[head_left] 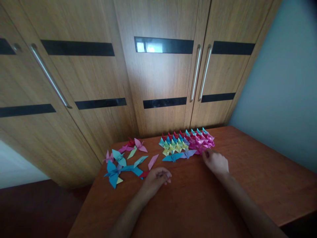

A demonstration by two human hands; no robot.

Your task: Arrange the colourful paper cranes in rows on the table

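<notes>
My right hand (216,162) is closed, its fingertips pinched at a magenta origami crane (200,151) at the near right corner of a tight block of folded paper cranes (177,142). In front of that block lie a blue crane (174,157) and a lavender crane (188,153) with wings spread. My left hand (156,181) rests low over the table with its fingers curled in and nothing visible in them. Just left of it, a red folded paper piece (144,174) is partly covered by the hand.
A loose heap of paper cranes, among them a blue one (113,172), a teal one (119,158) and a pink one (140,145), lies on the left of the brown table (193,201). Behind stands a wooden wardrobe (160,79) with metal handles; a pale wall (279,92) is at right.
</notes>
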